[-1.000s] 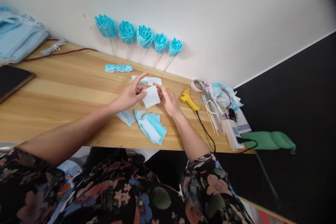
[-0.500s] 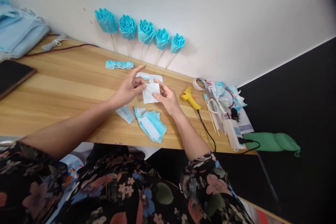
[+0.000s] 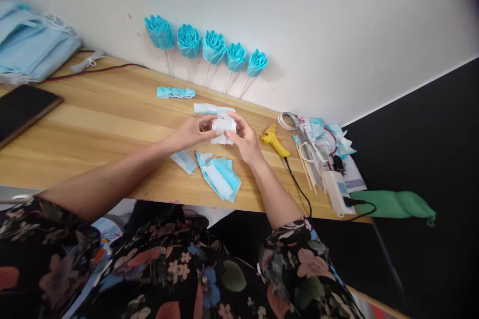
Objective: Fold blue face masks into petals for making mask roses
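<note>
Between my two hands is a small white piece of fabric, its upper part looking folded over. My left hand pinches its left edge between thumb and fingers. On the opposite edge, my right hand grips it with the thumb in front. Just behind lies a flat white strip on the table. Nearer to me are a pile of blue and white fabric pieces and a single pale piece. A pleated blue strip rests farther back on the left.
Several blue fabric roses on sticks lean against the wall. To the right lie a yellow glue gun, scissors, a tape roll and a power strip. A phone and stacked face masks are on the left.
My left fingers have come down onto the white piece, and its top now looks folded over. The index finger that pointed outward is drawn in. The whole view has shifted slightly.
</note>
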Available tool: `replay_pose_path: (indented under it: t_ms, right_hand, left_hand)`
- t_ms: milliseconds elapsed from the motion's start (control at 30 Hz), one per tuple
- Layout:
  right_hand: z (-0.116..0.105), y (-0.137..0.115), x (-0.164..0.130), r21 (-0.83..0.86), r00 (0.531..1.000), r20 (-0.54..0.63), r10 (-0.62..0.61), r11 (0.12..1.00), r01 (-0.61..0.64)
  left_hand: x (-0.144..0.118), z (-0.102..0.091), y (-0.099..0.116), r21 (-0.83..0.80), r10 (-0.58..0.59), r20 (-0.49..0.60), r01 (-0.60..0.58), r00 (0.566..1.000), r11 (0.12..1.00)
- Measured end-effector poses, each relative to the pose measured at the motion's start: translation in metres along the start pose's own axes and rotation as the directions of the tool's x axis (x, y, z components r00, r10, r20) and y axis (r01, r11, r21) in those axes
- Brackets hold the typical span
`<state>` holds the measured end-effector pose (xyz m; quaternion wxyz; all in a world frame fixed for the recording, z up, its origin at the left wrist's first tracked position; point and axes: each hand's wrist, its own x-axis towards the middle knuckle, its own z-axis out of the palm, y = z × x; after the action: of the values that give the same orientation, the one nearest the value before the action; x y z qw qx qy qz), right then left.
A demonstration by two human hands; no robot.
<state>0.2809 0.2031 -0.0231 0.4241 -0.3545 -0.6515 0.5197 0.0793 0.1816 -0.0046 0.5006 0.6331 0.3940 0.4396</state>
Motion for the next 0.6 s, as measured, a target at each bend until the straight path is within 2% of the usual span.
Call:
replay_pose_path:
  t_ms: [200,400,600]
  right_hand:
    - [0.001,-0.002,0.001,0.025,1.000,-0.013,0.004,1.000,-0.004]
    - [0.003,-0.003,0.000,-0.006,0.997,0.011,0.075,0.997,-0.075]
    - [0.002,-0.010,-0.002,-0.013,0.993,0.082,0.085,0.996,-0.084]
  left_hand:
    - [-0.001,-0.002,0.002,0.066,-0.015,-0.035,0.017,0.999,0.998]
    - [-0.002,-0.002,0.010,-0.010,-0.056,-0.123,0.056,0.991,0.998]
    - [-0.004,-0.003,0.010,-0.016,-0.093,-0.119,0.092,0.989,0.996]
